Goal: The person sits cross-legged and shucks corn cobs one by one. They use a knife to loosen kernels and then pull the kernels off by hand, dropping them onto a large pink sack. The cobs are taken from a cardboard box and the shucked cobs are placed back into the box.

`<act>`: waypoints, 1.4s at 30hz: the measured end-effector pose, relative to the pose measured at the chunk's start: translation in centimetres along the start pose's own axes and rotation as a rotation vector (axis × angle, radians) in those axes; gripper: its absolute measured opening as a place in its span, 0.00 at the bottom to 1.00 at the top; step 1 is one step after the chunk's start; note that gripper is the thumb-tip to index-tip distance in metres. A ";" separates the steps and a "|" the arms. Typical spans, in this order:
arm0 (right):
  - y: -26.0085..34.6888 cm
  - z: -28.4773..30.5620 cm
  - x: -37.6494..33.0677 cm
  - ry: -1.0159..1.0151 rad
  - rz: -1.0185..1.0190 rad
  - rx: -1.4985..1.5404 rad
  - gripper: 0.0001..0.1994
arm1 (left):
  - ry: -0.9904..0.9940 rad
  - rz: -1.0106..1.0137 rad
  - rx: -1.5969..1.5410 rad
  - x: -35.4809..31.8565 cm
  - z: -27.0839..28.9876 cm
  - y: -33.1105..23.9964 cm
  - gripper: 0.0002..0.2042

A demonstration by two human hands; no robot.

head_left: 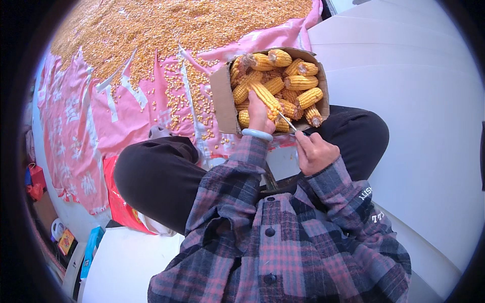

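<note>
My left hand [259, 115], with a pale bangle at the wrist, is wrapped round a yellow corn cob [267, 99] above the near side of a cardboard box [226, 101]. In my right hand [316, 152] is a thin metal tool [287, 122] like a screwdriver or awl; its handle is hidden in my fist. The tool's tip points at the near end of the held cob and seems to touch it. Several more corn cobs [301, 82] fill the box, which stands between my knees.
Loose corn kernels [177, 25] lie heaped on a pink patterned cloth [121, 129] ahead and to the left. Large white panels [404, 91] spread out on the right. A red bag [118, 197] lies by my left knee, with a blue box [92, 247] farther left.
</note>
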State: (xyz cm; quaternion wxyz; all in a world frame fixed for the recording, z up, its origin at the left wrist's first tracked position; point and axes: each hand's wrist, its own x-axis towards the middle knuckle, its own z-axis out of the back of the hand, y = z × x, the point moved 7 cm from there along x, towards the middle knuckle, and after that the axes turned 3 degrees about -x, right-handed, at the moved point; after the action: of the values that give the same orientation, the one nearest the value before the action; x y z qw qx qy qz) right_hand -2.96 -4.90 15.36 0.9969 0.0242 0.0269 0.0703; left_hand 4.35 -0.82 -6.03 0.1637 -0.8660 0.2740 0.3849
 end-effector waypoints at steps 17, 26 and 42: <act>-1.6 0.3 -0.6 0.041 0.041 0.059 0.12 | -0.008 -0.044 -0.071 0.2 -0.3 0.3 0.24; -0.3 -2.7 3.3 0.032 0.030 0.008 0.09 | -0.071 -0.052 -0.023 0.3 0.5 -0.3 0.24; -1.4 0.7 2.5 0.272 -0.120 0.056 0.07 | 0.004 -0.070 0.047 0.9 1.4 1.5 0.25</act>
State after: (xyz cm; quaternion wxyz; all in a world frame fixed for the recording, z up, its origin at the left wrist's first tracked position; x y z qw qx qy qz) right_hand -0.30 -5.96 15.85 0.9854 0.0405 0.1652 0.0124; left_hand 3.11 -1.60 -7.74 0.1969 -0.8718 0.2530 0.3705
